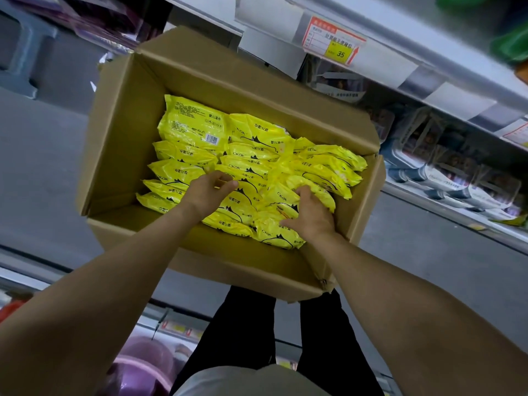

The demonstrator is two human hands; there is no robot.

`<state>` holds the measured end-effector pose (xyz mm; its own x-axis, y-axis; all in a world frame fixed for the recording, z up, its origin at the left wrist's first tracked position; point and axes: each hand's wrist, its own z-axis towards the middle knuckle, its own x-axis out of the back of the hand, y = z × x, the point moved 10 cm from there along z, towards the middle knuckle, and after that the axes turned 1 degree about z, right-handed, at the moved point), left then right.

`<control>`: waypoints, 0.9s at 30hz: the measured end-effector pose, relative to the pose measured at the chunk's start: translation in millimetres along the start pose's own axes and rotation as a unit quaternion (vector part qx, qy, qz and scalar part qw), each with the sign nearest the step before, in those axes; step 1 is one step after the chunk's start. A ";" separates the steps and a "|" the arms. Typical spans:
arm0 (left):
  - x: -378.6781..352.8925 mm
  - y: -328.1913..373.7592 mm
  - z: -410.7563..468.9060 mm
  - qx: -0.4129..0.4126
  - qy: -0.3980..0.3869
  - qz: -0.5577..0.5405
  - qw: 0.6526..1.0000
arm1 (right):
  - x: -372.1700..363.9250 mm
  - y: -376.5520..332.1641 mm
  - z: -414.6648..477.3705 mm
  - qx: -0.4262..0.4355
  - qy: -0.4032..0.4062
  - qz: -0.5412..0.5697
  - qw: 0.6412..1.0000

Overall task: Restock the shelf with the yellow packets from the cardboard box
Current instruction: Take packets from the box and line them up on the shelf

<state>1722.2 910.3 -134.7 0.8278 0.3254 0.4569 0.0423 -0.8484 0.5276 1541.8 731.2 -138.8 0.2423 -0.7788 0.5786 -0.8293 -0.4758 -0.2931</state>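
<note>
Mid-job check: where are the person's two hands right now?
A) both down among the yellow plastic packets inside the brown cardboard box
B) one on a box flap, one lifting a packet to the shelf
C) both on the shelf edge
A: the left hand and the right hand both lie on the yellow plastic packets inside the open brown cardboard box; neither reaches the shelf.

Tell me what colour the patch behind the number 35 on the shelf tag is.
Yellow, on a red-bordered shelf tag; best seen in the head view.
</note>
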 end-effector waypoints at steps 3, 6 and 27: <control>6.4 6.8 1.5 -0.033 0.029 -0.016 0.999 | 2.4 1.9 4.6 -0.010 0.013 0.014 1.000; 16.6 31.4 4.5 -0.114 0.078 -0.033 0.990 | 9.7 1.7 13.7 -0.041 -0.012 0.090 0.995; 8.3 107.2 56.4 -0.180 0.159 0.350 0.905 | -1.6 18.7 -8.0 -0.094 -0.098 0.246 0.960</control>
<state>1765.2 798.5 -114.8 0.3763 -0.0867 0.9224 -0.6632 -0.7204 0.2028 1521.9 726.8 -139.2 -0.1281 -0.9607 0.2462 -0.9391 0.0377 -0.3416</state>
